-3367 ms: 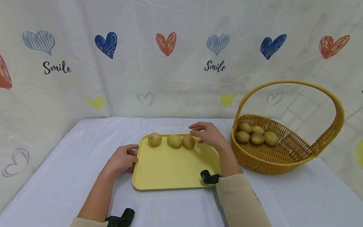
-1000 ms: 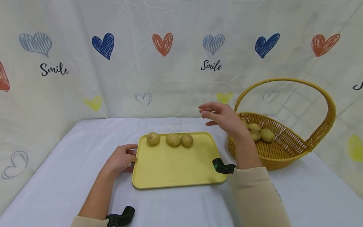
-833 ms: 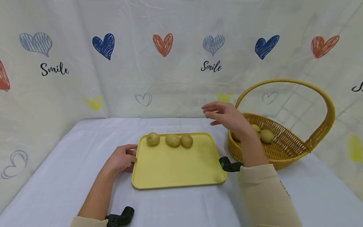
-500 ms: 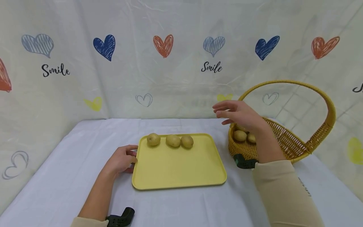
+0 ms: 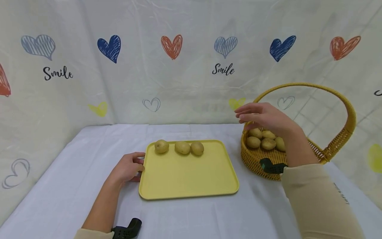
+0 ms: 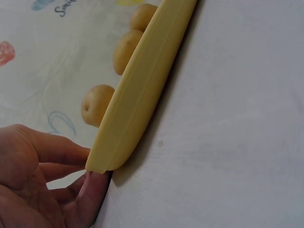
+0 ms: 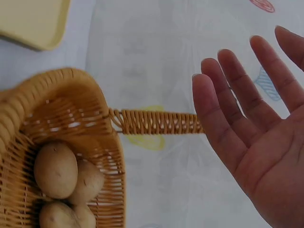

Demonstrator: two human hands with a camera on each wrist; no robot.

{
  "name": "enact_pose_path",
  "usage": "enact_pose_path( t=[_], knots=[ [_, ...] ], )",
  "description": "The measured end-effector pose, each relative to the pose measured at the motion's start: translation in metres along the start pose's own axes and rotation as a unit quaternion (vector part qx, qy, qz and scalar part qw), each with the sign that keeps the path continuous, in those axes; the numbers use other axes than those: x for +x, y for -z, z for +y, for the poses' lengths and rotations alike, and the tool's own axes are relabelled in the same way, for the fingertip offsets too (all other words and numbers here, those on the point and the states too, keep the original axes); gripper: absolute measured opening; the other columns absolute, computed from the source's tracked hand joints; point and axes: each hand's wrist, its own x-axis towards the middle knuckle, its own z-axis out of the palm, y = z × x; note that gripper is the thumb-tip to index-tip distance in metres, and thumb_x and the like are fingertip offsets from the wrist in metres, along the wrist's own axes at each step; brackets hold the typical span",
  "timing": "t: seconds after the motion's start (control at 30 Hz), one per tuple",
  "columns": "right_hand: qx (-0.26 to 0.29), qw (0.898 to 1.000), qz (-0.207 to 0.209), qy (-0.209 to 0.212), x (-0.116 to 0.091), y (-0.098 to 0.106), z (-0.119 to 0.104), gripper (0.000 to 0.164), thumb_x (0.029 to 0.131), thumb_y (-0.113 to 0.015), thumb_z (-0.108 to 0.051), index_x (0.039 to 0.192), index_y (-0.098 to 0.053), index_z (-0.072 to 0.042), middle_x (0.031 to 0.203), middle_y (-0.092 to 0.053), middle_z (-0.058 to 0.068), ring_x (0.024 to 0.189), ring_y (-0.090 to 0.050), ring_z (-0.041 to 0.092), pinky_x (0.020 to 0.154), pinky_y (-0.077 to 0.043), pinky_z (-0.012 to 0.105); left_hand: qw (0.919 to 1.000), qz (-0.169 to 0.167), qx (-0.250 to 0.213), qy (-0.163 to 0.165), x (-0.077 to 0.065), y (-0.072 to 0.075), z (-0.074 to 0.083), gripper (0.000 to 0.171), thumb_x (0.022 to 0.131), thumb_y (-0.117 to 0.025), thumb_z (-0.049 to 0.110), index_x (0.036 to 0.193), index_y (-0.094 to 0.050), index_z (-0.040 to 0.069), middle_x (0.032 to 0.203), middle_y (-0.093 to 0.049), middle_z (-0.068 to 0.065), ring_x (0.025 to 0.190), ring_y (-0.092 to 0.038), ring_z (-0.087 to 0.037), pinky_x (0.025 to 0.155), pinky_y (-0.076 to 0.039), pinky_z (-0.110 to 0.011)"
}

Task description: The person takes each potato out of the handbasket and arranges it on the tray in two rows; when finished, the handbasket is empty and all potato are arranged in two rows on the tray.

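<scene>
My left hand point(image 5: 128, 167) is at the left edge of a yellow tray point(image 5: 188, 176). In the left wrist view, its fingers point(image 6: 61, 151) and thumb pinch the tray's rim. Three potatoes point(image 5: 182, 147) lie in a row along the tray's far side, one a little apart at the left. My right hand point(image 5: 265, 118) hovers above the left end of a wicker basket point(image 5: 256, 164), fingers spread loosely and palm bare in the right wrist view. Several potatoes point(image 5: 268, 143) lie together in the basket; my right hand and forearm hide part of its inside.
The basket's tall arched handle point(image 5: 346, 109) rises at the right, close to my right arm. A white cloth point(image 5: 191, 219) covers the table. Behind stands a pale backdrop point(image 5: 191, 76) printed with hearts and "Smile".
My right hand has moved from beside the potatoes on the tray, up and rightward, to above the basket. My left hand, the tray and its potatoes have stayed in place.
</scene>
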Motion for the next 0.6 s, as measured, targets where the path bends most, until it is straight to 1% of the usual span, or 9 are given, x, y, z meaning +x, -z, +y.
enact_pose_path(
  t=[0.17, 0.23, 0.3, 0.4, 0.53, 0.6],
  knots=[
    [0.000, 1.000, -0.012, -0.015, -0.003, 0.011, 0.001, 0.047, 0.104, -0.059, -0.038, 0.143, -0.058, -0.011, 0.139, -0.061, 0.010, 0.117, -0.065, 0.025, 0.094, -0.059, 0.034, 1.0000, 0.000, -0.002, 0.001, 0.000, 0.000, 0.000, 0.064, 0.092, -0.057, -0.003, 0.155, -0.044, 0.004, 0.127, -0.054, -0.016, 0.097, -0.060, -0.024, 0.071, -0.062, -0.034],
    [-0.006, 1.000, -0.018, -0.024, -0.004, 0.015, 0.003, 0.047, 0.104, -0.060, -0.039, 0.142, -0.059, -0.011, 0.139, -0.061, 0.009, 0.115, -0.065, 0.023, 0.093, -0.058, 0.033, 1.0000, 0.001, -0.004, 0.002, 0.000, 0.000, 0.000, 0.064, 0.092, -0.056, -0.003, 0.155, -0.044, 0.004, 0.127, -0.054, -0.016, 0.097, -0.061, -0.023, 0.071, -0.062, -0.034],
    [-0.014, 0.999, -0.026, -0.035, -0.004, 0.020, 0.005, 0.047, 0.104, -0.060, -0.039, 0.141, -0.060, -0.011, 0.138, -0.062, 0.010, 0.110, -0.066, 0.024, 0.093, -0.058, 0.034, 1.0000, 0.001, -0.004, 0.001, 0.000, 0.000, 0.000, 0.064, 0.092, -0.057, -0.003, 0.155, -0.044, 0.004, 0.127, -0.054, -0.017, 0.097, -0.061, -0.024, 0.071, -0.062, -0.034],
    [-0.023, 0.997, -0.047, -0.051, -0.004, 0.026, 0.010, 0.048, 0.104, -0.060, -0.040, 0.141, -0.060, -0.009, 0.137, -0.062, 0.012, 0.103, -0.068, 0.024, 0.093, -0.058, 0.035, 1.0000, 0.001, -0.004, 0.003, 0.000, 0.000, 0.001, 0.065, 0.092, -0.057, -0.003, 0.155, -0.043, 0.004, 0.127, -0.054, -0.017, 0.097, -0.061, -0.024, 0.071, -0.062, -0.035],
    [-0.041, 0.995, -0.070, -0.064, -0.005, 0.033, 0.019, 0.050, 0.104, -0.060, -0.039, 0.142, -0.058, -0.006, 0.135, -0.064, 0.011, 0.106, -0.068, 0.019, 0.093, -0.059, 0.037, 1.0000, 0.003, -0.006, 0.005, 0.000, 0.000, 0.001, 0.064, 0.092, -0.057, -0.003, 0.154, -0.044, 0.004, 0.127, -0.054, -0.017, 0.097, -0.061, -0.024, 0.070, -0.062, -0.035],
    [-0.050, 0.994, -0.073, -0.069, -0.007, 0.035, 0.024, 0.051, 0.104, -0.059, -0.039, 0.142, -0.058, -0.005, 0.134, -0.065, 0.010, 0.109, -0.066, 0.017, 0.093, -0.060, 0.038, 1.0000, 0.001, -0.006, 0.004, 0.001, 0.000, 0.000, 0.064, 0.092, -0.057, -0.003, 0.154, -0.044, 0.004, 0.127, -0.054, -0.017, 0.097, -0.061, -0.024, 0.070, -0.062, -0.035]
  ],
)
